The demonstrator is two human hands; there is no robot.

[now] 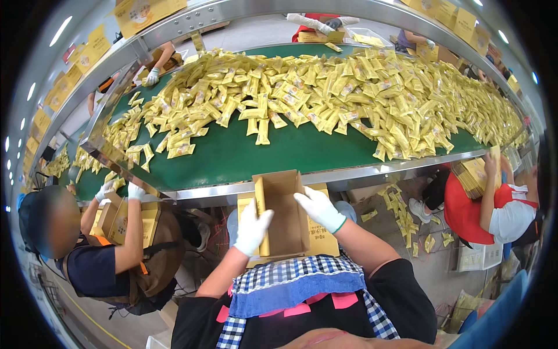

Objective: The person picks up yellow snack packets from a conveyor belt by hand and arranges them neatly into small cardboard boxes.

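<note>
An open cardboard box (pixel 285 218), yellow outside and plain brown inside, rests in front of me with nothing in it. My left hand (pixel 253 229), in a white knit glove, grips its left wall. Against the right wall lies my right hand (pixel 320 208), also gloved, with the fingers at the upper edge. Under the box, printed yellow cardboard (pixel 322 237) shows on both sides. Just beyond it, the green conveyor belt (pixel 218 157) carries a large heap of small yellow wrapped packets (pixel 301 91).
A metal rail (pixel 218 190) edges the belt, and a frame (pixel 209 19) crosses above. Co-workers sit left (pixel 104 253) and right (pixel 484 205); others work across the belt. Loose packets (pixel 399 209) lie on the floor at right, near a white crate (pixel 479 257).
</note>
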